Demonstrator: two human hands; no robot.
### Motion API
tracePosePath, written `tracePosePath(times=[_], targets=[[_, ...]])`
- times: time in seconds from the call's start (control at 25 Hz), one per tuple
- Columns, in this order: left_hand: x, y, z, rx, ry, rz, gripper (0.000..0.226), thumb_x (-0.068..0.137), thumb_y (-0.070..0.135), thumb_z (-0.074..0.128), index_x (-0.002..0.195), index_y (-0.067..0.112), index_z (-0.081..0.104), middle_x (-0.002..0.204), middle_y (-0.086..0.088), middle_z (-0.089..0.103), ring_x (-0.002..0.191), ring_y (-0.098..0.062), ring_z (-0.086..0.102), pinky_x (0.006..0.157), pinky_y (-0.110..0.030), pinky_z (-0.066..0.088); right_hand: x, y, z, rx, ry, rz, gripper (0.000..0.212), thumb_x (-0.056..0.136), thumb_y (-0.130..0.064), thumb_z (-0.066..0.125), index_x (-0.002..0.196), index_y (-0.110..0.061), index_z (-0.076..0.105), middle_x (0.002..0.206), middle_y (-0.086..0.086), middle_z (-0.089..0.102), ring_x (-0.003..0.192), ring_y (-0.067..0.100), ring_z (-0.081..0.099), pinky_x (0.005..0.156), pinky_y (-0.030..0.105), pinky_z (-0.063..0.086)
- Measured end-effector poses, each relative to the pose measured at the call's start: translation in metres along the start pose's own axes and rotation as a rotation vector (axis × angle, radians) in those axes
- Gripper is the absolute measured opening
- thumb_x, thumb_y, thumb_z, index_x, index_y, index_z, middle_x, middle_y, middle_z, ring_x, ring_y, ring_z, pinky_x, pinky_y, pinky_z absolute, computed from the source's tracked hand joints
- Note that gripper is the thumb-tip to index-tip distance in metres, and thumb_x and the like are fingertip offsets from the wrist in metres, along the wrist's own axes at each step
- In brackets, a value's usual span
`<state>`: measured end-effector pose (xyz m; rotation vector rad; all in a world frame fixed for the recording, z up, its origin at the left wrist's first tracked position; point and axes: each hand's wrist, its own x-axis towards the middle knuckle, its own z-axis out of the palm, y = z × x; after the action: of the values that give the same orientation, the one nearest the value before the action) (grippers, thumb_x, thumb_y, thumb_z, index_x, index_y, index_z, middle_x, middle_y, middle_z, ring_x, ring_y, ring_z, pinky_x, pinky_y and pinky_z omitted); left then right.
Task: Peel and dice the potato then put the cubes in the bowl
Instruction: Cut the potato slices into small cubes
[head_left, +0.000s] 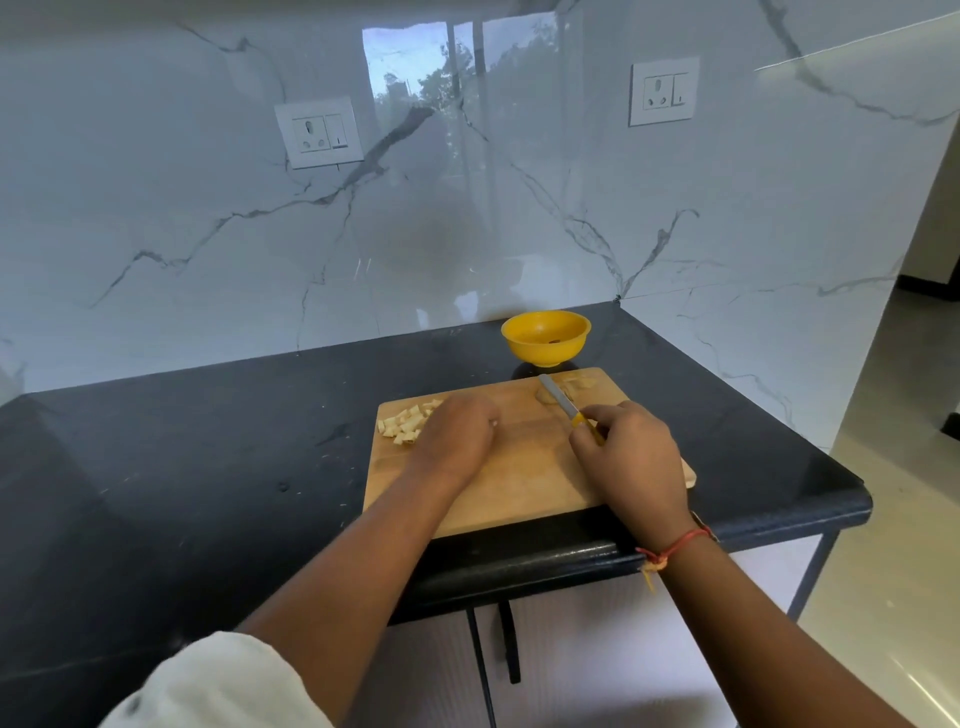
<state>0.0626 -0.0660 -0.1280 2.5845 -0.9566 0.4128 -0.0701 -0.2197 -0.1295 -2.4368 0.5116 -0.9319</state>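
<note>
Looking down from my head, I am seeing a wooden board (519, 488) lying on the dark bench (208, 441), close to the bench's front edge. My left hand (457, 436) is resting knuckles-up on the board's left half, its fingers (467, 410) bending downward; I cannot tell whether they are closing on anything. Just left of that hand, at the board's far left corner, a heap of pale potato cubes (405, 423) is lying right against the hand. My right hand (631, 462) is sitting over the board's right half, its fingers (597, 415) wrapping tight round the yellow handle of a knife (558, 402). The blade is pointing toward the board's far right corner and crossing over pale potato pieces (579, 385) there; I cannot tell whether it is touching them. Just beyond the board's far edge, a yellow bowl (545, 338) is standing on the bench. A red thread (675, 545) is circling my right wrist, past the board's near edge.
</note>
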Motion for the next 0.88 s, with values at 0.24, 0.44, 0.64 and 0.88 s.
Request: tracePosePath(times=[0.24, 0.44, 0.64, 0.88], targets=[[0.000, -0.008, -0.015, 0.015, -0.038, 0.046, 0.027, 0.098, 0.022, 0.053, 0.077, 0.017, 0.069, 0.082, 0.001, 0.069, 0.081, -0.015, 0.064, 0.081, -0.042, 0.056, 0.004, 0.004, 0.003, 0.114, 0.069, 0.138, 0.022, 0.092, -0.026, 0.057, 0.098, -0.018, 0.077, 0.067, -0.002, 0.061, 0.056, 0.011, 0.055, 0.045, 0.021, 0.036], [0.032, 0.040, -0.009, -0.202, -0.100, 0.008, 0.040, 0.096, 0.034, 0.064, 0.132, 0.018, 0.062, 0.132, -0.004, 0.063, 0.121, -0.023, 0.058, 0.097, -0.036, 0.045, 0.010, 0.009, 0.007, 0.160, 0.095, 0.214, 0.024, 0.089, -0.023, 0.052, 0.074, -0.014, 0.068, 0.063, 0.005, 0.056, 0.054, 0.016, 0.052, 0.045, 0.024, 0.032], [0.082, 0.063, 0.019, -0.202, -0.259, 0.048, 0.045, 0.097, 0.039, 0.061, 0.136, 0.018, 0.056, 0.133, -0.005, 0.062, 0.119, -0.027, 0.059, 0.094, -0.037, 0.048, 0.012, 0.015, 0.005, 0.249, 0.159, 0.256, 0.028, 0.089, -0.023, 0.049, 0.064, -0.015, 0.059, 0.063, 0.006, 0.055, 0.057, 0.018, 0.052, 0.048, 0.029, 0.036], [0.111, 0.067, 0.040, -0.061, -0.316, 0.038, 0.023, 0.097, 0.035, 0.056, 0.083, 0.018, 0.058, 0.087, -0.006, 0.064, 0.081, -0.024, 0.060, 0.065, -0.032, 0.040, 0.013, 0.019, 0.009, 0.276, 0.171, 0.259, 0.026, 0.091, -0.029, 0.046, 0.076, -0.019, 0.066, 0.068, 0.003, 0.059, 0.061, 0.015, 0.055, 0.050, 0.029, 0.042]])
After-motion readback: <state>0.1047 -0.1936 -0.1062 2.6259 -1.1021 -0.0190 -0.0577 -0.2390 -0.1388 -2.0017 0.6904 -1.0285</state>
